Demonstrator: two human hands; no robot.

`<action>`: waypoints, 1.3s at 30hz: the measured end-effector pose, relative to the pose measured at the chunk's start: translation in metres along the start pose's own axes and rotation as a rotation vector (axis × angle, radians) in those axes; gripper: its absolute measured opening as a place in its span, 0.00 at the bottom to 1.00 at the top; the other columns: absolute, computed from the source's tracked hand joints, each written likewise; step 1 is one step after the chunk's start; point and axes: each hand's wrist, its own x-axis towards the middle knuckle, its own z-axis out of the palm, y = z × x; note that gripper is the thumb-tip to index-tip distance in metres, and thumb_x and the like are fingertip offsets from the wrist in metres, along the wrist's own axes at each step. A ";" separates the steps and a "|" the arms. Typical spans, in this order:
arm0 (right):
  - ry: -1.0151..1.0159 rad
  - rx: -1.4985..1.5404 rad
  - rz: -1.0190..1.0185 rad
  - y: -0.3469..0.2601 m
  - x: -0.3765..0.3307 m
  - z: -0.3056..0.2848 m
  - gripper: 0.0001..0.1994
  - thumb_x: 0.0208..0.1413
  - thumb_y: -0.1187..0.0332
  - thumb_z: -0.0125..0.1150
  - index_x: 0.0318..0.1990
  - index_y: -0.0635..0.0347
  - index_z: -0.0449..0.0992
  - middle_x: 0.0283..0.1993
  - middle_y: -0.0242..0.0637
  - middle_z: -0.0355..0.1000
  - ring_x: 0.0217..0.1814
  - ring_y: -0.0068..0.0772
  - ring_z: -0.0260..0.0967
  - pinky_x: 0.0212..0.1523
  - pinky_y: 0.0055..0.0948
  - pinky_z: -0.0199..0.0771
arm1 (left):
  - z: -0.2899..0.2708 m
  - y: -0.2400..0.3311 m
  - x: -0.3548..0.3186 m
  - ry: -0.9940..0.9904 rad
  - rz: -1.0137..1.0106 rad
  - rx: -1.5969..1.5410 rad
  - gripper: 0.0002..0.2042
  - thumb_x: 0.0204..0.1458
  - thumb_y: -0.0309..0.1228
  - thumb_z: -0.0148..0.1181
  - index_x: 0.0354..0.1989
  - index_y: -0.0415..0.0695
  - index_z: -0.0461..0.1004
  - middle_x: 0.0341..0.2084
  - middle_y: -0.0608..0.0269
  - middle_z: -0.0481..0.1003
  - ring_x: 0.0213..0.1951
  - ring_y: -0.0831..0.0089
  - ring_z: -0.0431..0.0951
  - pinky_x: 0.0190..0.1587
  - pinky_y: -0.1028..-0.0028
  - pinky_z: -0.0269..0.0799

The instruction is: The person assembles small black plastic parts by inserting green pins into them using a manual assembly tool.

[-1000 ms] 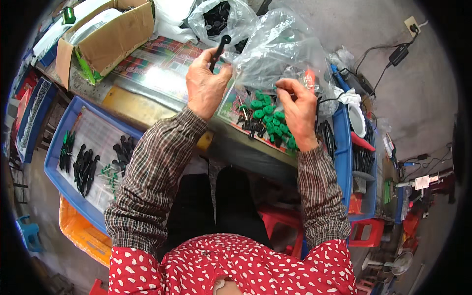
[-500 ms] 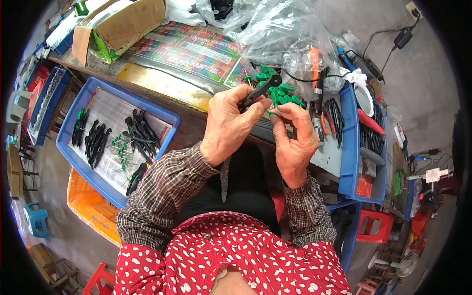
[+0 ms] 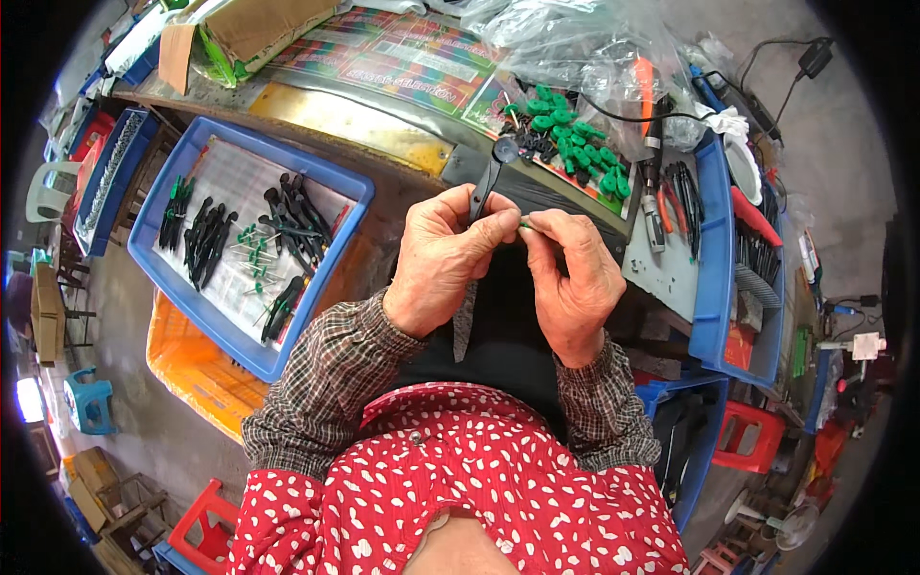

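Note:
My left hand [image 3: 436, 257] is closed around a long black part [image 3: 489, 174] with a round flat end pointing up and away. Below that hand, a grey tapering strip [image 3: 464, 331] hangs over my dark lap; it seems to belong to the same part. My right hand [image 3: 573, 278] pinches a small green piece [image 3: 524, 225], mostly covered by the fingertips, close against the left fingertips. Just beyond the hands, a pile of green round-headed pieces [image 3: 565, 129] lies on the bench.
To the left, a blue tray [image 3: 158, 259] holds bundles of black parts [image 3: 206, 240] and green-headed pins [image 3: 257, 254], above an orange crate [image 3: 187, 369]. At right are an orange-handled screwdriver [image 3: 652, 144], pliers [image 3: 664, 206] and a blue bin [image 3: 709, 268]. Clear plastic bags [image 3: 594, 48] lie behind.
Both hands have drawn slightly nearer to me relative to the bench. The black part has turned more upright, and the fingertips of both hands are closer together.

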 end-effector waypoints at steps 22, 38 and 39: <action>-0.168 0.117 0.030 -0.036 -0.013 0.014 0.07 0.48 0.80 0.64 0.36 0.66 0.74 0.31 0.41 0.73 0.30 0.39 0.74 0.28 0.30 0.74 | -0.026 -0.002 -0.051 0.075 -0.077 -0.272 0.06 0.56 0.28 0.60 0.37 0.38 0.74 0.24 0.65 0.75 0.17 0.87 0.64 0.18 0.86 0.57; -0.166 0.339 0.325 -0.051 -0.025 0.018 0.12 0.48 0.80 0.66 0.41 0.65 0.73 0.30 0.38 0.73 0.29 0.24 0.73 0.30 0.22 0.74 | -0.044 0.006 -0.059 -0.074 -0.111 -0.223 0.06 0.55 0.28 0.60 0.37 0.39 0.74 0.25 0.63 0.74 0.17 0.86 0.62 0.18 0.85 0.55; -0.203 0.331 0.300 -0.051 -0.023 0.017 0.13 0.49 0.79 0.66 0.43 0.65 0.73 0.30 0.37 0.74 0.28 0.22 0.73 0.31 0.21 0.73 | -0.045 0.007 -0.060 -0.073 -0.126 -0.212 0.06 0.55 0.28 0.61 0.36 0.39 0.74 0.24 0.63 0.74 0.16 0.85 0.63 0.17 0.85 0.55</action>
